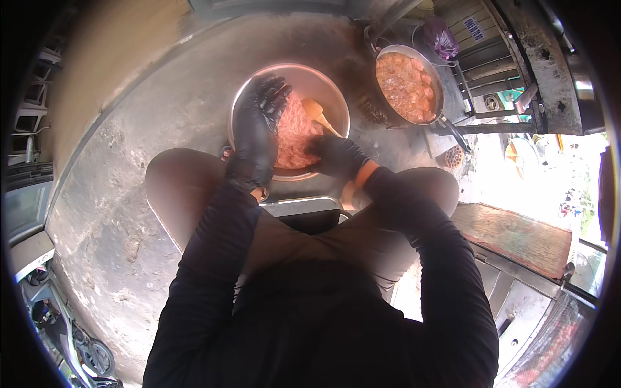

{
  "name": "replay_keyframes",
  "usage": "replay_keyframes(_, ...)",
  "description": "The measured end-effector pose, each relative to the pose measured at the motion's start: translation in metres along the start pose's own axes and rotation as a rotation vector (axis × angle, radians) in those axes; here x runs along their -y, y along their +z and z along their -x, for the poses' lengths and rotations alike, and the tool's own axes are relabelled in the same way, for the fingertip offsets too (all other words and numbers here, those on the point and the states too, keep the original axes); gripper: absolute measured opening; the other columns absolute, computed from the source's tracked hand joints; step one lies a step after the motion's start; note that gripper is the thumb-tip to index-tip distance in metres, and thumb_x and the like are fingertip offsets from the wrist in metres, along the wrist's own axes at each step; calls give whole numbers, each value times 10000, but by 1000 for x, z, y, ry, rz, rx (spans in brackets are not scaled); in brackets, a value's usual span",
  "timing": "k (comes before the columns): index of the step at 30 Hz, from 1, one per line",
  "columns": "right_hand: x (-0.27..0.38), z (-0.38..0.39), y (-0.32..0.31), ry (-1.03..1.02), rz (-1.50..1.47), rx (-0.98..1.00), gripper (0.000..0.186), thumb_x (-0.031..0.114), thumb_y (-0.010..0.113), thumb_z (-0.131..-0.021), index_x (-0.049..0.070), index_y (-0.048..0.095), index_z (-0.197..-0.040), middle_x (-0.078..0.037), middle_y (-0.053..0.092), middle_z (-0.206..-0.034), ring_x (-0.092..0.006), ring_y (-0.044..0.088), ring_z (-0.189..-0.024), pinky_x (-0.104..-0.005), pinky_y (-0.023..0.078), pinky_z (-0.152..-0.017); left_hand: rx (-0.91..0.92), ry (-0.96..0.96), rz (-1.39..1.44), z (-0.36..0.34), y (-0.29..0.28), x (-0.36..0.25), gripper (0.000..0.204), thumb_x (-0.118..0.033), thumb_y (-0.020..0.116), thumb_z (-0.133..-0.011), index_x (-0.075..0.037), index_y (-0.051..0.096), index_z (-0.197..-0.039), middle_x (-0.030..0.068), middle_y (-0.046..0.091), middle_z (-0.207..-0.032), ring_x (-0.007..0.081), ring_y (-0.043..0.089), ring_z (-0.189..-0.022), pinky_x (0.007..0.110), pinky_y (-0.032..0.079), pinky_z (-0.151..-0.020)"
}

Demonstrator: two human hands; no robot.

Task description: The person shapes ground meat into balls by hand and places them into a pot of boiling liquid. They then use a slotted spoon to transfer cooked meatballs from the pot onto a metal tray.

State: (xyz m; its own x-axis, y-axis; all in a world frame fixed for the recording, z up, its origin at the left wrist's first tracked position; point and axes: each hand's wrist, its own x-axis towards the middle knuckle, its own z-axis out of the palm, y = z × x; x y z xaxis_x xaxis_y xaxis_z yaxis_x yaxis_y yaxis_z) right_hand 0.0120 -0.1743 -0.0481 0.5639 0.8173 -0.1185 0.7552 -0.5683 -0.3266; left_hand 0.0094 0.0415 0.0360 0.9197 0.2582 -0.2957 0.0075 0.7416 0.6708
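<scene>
A wide metal bowl [309, 68] stands on the floor between my knees, holding a mass of pink ground meat [294, 132]. My left hand [255, 132], in a black glove, lies along the bowl's left side. Its fingers are stretched out over the meat, with nothing held in them. Also gloved in black, my right hand [337, 157] reaches over the bowl's lower right rim to the edge of the meat. Motion blur and the meat hide its fingertips. A wooden spoon [315, 111] rests in the bowl, its handle pointing toward my right hand.
Right of the bowl, a long-handled pan [442, 97] holds reddish chunky food in liquid. Behind it sit a purple plastic bag [441, 40] and a worn metal stand [540, 64]. A wooden board [517, 236] lies to my right. A wheeled frame [97, 355] stands at the lower left.
</scene>
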Motion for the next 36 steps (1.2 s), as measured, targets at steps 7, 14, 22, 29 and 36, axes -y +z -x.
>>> replay_keyframes(7,0,-8,5,229,105,187,289,351,654,-893,163,698,-1107,-59,666,-1062,-257,671,-1012,-405,546,-871,27,-14,-17,-6,7,4,484,-394,497,-1065,20,583,-1299,171,646,-1289,272,641,-1184,371,496,-1057)
replay_keyframes(14,-20,-24,0,154,-127,215,324,258,699,-887,129,687,-1184,-41,693,-1084,-229,684,-962,-362,547,-827,18,-24,-50,-13,1,0,484,-387,496,-1065,21,576,-1312,157,646,-1293,260,631,-1200,366,482,-1073)
replay_keyframes(22,-4,-25,-48,556,-1507,-326,373,227,692,-973,30,636,-1285,-27,665,-1127,-120,645,-994,-296,517,-902,-167,-360,-37,0,-10,41,367,-415,532,-1034,-202,615,-1321,-25,606,-1317,160,547,-1227,330,471,-953)
replay_keyframes(29,26,-27,-61,191,-238,-555,327,160,717,-906,118,682,-1229,-116,720,-942,-263,704,-878,-364,558,-764,40,-374,216,-1,-11,67,275,-215,588,-1023,-87,591,-1266,37,659,-1100,140,651,-899,272,561,-759)
replay_keyframes(36,16,-23,-59,339,-767,-593,260,161,781,-841,82,703,-1076,-139,716,-964,-324,708,-864,-395,559,-734,-27,-241,71,-4,-20,71,276,-1,602,-963,-47,621,-1234,121,642,-1187,187,650,-1056,295,549,-872)
